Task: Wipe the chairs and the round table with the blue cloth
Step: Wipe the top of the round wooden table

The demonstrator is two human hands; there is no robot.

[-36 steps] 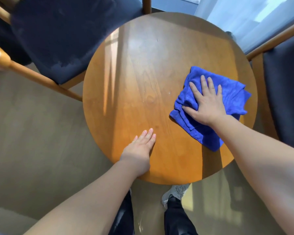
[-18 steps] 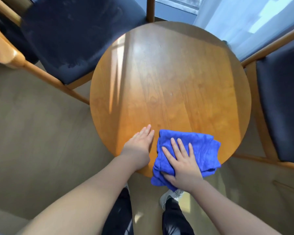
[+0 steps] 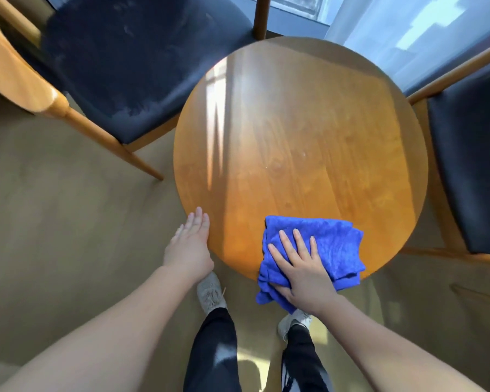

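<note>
Palms flat, R hand (image 3: 304, 278) on blue cloth (image 3: 333, 244), L hand (image 3: 190, 246) at round table (image 3: 294, 131) rim

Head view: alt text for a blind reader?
A right hand presses a blue cloth on the near edge of a round table; the left hand lies open at its rim. A left chair and a right chair, dark-seated, flank it.

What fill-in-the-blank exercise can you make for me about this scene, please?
1. The right hand presses flat on a cloth whose colour is ______.
2. The cloth lies on a wooden table whose shape is ______.
3. The left hand, fingers straight, holds ______.

Missing words: blue; round; nothing.
</note>
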